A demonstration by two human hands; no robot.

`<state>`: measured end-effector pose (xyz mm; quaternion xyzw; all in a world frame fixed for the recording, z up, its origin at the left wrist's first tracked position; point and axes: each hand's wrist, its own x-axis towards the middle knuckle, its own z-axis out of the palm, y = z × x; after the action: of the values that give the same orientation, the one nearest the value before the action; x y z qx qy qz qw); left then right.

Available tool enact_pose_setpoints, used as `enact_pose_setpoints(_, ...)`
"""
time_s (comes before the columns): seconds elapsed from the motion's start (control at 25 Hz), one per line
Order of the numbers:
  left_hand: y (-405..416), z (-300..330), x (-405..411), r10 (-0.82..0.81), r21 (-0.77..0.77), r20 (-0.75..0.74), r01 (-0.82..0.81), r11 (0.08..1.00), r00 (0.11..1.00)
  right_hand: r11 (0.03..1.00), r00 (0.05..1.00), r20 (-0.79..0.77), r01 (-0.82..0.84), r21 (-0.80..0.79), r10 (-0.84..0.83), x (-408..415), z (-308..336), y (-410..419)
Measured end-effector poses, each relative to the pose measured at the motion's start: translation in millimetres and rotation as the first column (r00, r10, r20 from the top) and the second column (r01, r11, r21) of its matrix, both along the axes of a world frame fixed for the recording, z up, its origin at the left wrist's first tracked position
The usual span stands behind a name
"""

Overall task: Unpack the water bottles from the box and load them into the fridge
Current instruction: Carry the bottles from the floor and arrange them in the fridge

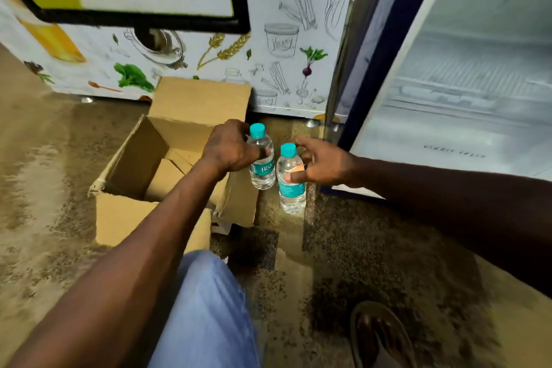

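On the speckled floor (373, 248) at left, an open cardboard box (143, 176) is sitting, no bottles showing inside it. Just right of it, the left hand (230, 148) is gripping the upper body of one water bottle (263, 170). Beside that, the right hand (322, 164) is curling round a second bottle (291, 191), thumb pressing its shoulder. Both look full, so fairly heavy, smooth, thin-walled; mid-body grips seem safest. At right, the fridge (478, 75) is standing open.
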<state>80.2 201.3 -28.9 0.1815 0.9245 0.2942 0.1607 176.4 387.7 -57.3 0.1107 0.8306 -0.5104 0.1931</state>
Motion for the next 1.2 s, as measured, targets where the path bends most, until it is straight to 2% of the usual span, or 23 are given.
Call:
enact_pose_setpoints(0.08,1,22,13,0.059,0.097,0.006,-0.060,0.994,0.998,0.999,0.998,-0.054,0.020,0.044,-0.017,11,29,1)
enact_pose_setpoints(0.2,-2,35,25,0.075,0.364,0.110,-0.110,0.925,0.991,0.983,0.972,-0.218,0.118,0.141,-0.086,31,67,9)
enact_pose_setpoints(0.28,-1,37,30,0.002,0.554,0.217,-0.125,0.823,0.976,0.970,0.940,-0.323,0.174,0.169,-0.113,42,88,14)
enact_pose_setpoints(0.36,-1,38,38,-0.092,0.725,0.311,-0.174,0.666,0.946,0.959,0.899,-0.404,0.244,0.145,-0.167,45,102,17)
enact_pose_setpoints(0.44,-2,36,43,-0.141,0.811,0.349,-0.223,0.541,0.926,0.950,0.867,-0.434,0.305,0.072,-0.245,42,110,17)
enact_pose_setpoints(0.56,-3,35,50,-0.134,0.848,0.372,-0.277,0.452,0.918,0.958,0.890,-0.353,0.265,-0.111,-0.288,38,111,0)
enact_pose_setpoints(0.68,3,44,59,-0.149,0.884,0.368,-0.295,0.363,0.918,0.961,0.894,-0.356,0.229,-0.157,-0.272,33,108,-24)
enact_pose_setpoints(0.76,8,49,61,-0.170,0.884,0.421,-0.361,0.298,0.891,0.948,0.875,-0.374,0.246,-0.203,-0.307,26,108,-33)
enact_pose_setpoints(0.84,7,55,64,-0.181,0.847,0.502,-0.439,0.299,0.846,0.896,0.864,-0.297,0.313,-0.315,-0.406,17,112,-39)
enact_pose_setpoints(0.92,5,61,66,-0.203,0.820,0.539,-0.454,0.349,0.818,0.812,0.857,-0.144,0.398,-0.427,-0.495,12,120,-43)
enact_pose_setpoints(1.04,-3,68,64,-0.289,0.821,0.536,-0.409,0.399,0.793,0.716,0.877,0.020,0.404,-0.569,-0.480,11,129,-41)
enact_pose_setpoints(1.2,-14,76,52,-0.470,0.812,0.582,-0.496,0.306,0.663,0.736,0.901,-0.005,0.352,-0.579,-0.435,23,147,-31)
